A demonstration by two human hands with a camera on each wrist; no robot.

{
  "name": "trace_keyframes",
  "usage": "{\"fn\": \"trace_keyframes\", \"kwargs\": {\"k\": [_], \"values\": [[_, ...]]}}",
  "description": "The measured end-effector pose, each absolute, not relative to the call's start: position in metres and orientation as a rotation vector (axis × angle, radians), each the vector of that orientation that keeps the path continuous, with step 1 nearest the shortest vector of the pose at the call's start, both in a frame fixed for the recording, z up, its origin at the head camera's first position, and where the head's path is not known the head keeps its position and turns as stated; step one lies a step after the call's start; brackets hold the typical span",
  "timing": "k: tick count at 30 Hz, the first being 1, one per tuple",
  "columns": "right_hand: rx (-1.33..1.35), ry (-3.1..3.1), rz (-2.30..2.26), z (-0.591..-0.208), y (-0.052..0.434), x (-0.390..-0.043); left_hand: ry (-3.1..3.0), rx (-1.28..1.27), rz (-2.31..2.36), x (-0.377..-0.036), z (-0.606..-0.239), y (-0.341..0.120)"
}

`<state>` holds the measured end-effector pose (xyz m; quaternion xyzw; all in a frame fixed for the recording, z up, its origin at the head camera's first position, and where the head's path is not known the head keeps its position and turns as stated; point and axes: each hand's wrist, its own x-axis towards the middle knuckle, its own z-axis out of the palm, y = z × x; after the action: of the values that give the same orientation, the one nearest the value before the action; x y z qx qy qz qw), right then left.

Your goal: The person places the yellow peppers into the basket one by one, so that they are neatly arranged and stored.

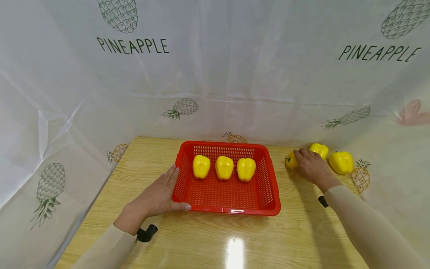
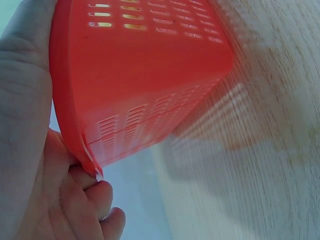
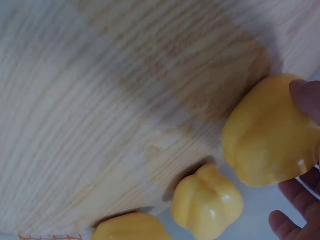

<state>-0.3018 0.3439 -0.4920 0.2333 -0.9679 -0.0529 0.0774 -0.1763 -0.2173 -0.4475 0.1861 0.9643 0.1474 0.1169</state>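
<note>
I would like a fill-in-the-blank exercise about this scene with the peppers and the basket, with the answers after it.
1. The red basket holds ____ yellow peppers.
2. The left hand rests on the basket's ____ corner, as the person sees it.
3. The right hand grips a pepper on the table, and ____ more peppers lie beside it.

Missing words: three; near left; two

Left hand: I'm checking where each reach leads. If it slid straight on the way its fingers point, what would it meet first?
The left hand already lies against the red basket, fingers pointing along its left wall toward the back. Straight on, only bare table shows, then probably the pineapple-print sheet; depth is unclear.
</note>
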Motion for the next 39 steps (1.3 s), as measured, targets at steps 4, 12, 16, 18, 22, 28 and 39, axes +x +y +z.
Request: {"fn": "trace_keyframes", "kwargs": {"k": [4,12,16,18,22,28,39], "values": [[0.641,-2.888,-0.139,-0.492,0.341,-0.293,2.824,0.549,0.43,-0.177,-0.448,-0.217],[0.357,-2.997,-0.026,-0.496,0.318,-0.27,2.82,0.54,0.433,-0.177,-0.449,-0.217],[0.27,-3.0,-0.029,-0.499,0.305,-0.263,2.82,0.537,0.434,-0.177,-0.448,-0.217],[0.239,-3.022,-0.051,-0.498,0.301,-0.261,2.82,0.538,0.436,-0.177,-0.447,-0.217],[0.225,-3.036,-0.053,-0.492,0.299,-0.258,2.819,0.543,0.44,-0.177,-0.447,-0.217],[0.445,-2.997,0.006,-0.474,0.309,-0.255,2.815,0.542,0.447,-0.177,-0.448,-0.217],[0.842,-2.983,-0.156,-0.462,0.324,-0.249,2.815,0.532,0.442,-0.177,-0.448,-0.217]]}}
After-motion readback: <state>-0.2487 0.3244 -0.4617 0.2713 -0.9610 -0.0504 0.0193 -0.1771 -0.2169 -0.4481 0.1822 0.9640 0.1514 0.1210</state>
